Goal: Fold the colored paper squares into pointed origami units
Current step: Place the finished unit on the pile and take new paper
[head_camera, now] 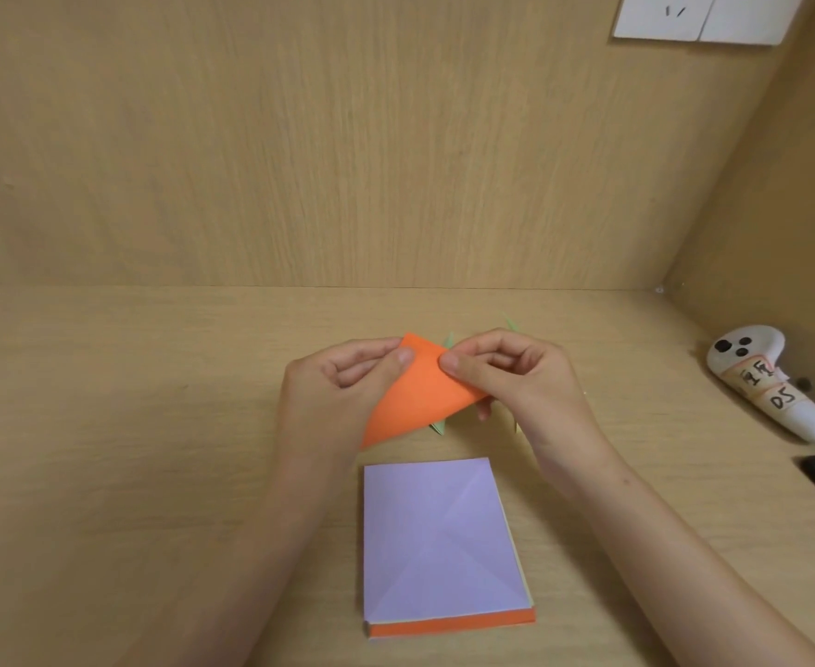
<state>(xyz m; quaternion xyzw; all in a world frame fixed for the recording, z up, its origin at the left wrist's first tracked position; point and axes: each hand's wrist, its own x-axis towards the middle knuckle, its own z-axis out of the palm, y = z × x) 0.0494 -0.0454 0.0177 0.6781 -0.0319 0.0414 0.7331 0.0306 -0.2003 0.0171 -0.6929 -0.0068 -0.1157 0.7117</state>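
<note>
**Item: orange sheet, mid-fold, held over the desk**

Left hand: thumb and fingers pinch the sheet's upper left edge.

Orange sheet: held between both hands just above the desk, beyond the stack. I judge it light, limp, and quick to crease or tear. It is best taken at edges or corners with the fingertips, never crushed mid-sheet. It is plain orange and bowed in a soft curve, with its low corner pointing down-left. I can make out no sharp crease.

Stack: lilac top sheet with diagonal creases, orange layers at the near edge, lying flat.

Green units: pointed tips show behind and under the sheet, mostly hidden.

Right hand: thumb and forefinger pinch the sheet's upper right edge, the other fingers curled.

Controller: white with a taped label, far right, well apart.
</note>
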